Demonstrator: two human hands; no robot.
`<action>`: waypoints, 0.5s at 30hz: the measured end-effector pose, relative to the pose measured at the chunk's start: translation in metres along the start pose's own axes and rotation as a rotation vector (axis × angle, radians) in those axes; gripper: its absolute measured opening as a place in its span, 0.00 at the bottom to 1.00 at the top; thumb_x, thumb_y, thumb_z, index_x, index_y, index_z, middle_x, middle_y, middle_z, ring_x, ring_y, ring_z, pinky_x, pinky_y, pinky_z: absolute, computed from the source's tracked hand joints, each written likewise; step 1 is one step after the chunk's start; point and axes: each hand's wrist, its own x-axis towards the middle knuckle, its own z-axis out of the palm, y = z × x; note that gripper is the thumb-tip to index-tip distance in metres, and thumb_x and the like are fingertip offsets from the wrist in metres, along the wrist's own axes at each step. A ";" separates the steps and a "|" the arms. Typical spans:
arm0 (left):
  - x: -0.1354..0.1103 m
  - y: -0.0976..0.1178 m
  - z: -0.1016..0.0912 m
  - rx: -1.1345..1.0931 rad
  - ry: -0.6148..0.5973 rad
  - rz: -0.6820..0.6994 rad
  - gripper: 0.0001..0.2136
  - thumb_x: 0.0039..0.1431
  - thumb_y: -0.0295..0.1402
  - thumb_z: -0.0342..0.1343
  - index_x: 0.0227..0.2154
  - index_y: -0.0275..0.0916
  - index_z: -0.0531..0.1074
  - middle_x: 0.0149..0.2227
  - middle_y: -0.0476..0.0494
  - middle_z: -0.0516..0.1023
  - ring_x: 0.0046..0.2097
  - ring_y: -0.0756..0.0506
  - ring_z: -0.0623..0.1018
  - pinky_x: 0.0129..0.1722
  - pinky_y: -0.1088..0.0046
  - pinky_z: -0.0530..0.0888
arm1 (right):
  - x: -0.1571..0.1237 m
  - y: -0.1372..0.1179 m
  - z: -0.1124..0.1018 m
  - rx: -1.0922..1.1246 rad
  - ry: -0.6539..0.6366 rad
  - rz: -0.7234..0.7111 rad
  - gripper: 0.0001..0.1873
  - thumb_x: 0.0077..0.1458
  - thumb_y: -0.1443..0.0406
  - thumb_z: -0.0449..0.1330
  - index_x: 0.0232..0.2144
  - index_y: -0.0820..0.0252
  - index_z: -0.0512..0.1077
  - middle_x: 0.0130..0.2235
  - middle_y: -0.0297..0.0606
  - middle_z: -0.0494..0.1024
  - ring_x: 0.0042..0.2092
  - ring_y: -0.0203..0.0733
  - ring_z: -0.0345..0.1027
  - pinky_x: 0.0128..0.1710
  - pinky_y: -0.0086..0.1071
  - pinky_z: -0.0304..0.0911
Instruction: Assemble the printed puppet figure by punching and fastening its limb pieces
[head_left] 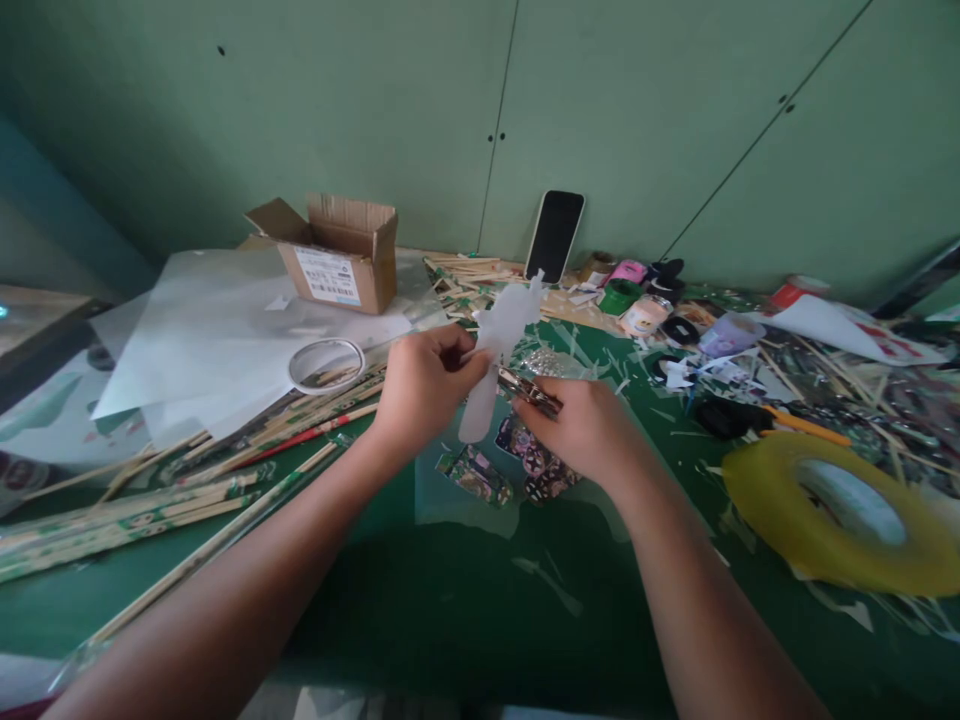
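Between the thumb and fingers of my left hand (427, 385) is a translucent white cut-out piece (510, 318), long and rounded at its lower end. My right hand (589, 425) is closed around a small shiny metal plier-like tool (529, 388). Its jaws are at the right edge of the cut-out; whether they bite into it I cannot tell. Below my hands, a colourful printed piece (476, 475) and dark pieces with pink round patterns (551, 470) lie on a clear sheet (442, 505). A small silvery heap (546, 362) sits behind the tool.
An open cardboard box (337, 260) and white sheets (202, 330) stand back left, near a white tape roll (327, 366) and bundled wooden sticks (187, 500). A phone (555, 235) leans on the green wall. Small rolls, scraps and a large yellow tape roll (772, 520) crowd the right.
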 end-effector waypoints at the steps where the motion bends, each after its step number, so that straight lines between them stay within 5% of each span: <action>1: -0.001 0.001 0.000 0.032 0.004 0.022 0.14 0.50 0.32 0.61 0.16 0.39 0.62 0.17 0.54 0.59 0.22 0.53 0.58 0.22 0.74 0.52 | 0.000 0.000 0.000 -0.023 0.007 0.000 0.15 0.54 0.61 0.57 0.18 0.54 0.59 0.15 0.31 0.61 0.17 0.36 0.53 0.19 0.32 0.43; 5: -0.001 0.000 0.000 0.048 0.003 0.017 0.15 0.51 0.32 0.61 0.17 0.39 0.61 0.17 0.54 0.58 0.22 0.53 0.58 0.22 0.74 0.53 | -0.001 -0.002 0.001 -0.028 0.010 0.019 0.15 0.53 0.61 0.58 0.18 0.54 0.59 0.16 0.32 0.63 0.19 0.36 0.54 0.20 0.33 0.43; 15: 0.005 -0.006 0.001 -0.362 -0.081 -0.210 0.15 0.50 0.39 0.65 0.19 0.38 0.66 0.18 0.53 0.68 0.21 0.54 0.66 0.21 0.77 0.63 | 0.000 0.002 0.003 0.190 -0.058 0.100 0.17 0.53 0.57 0.59 0.17 0.55 0.61 0.15 0.30 0.61 0.18 0.34 0.52 0.18 0.32 0.41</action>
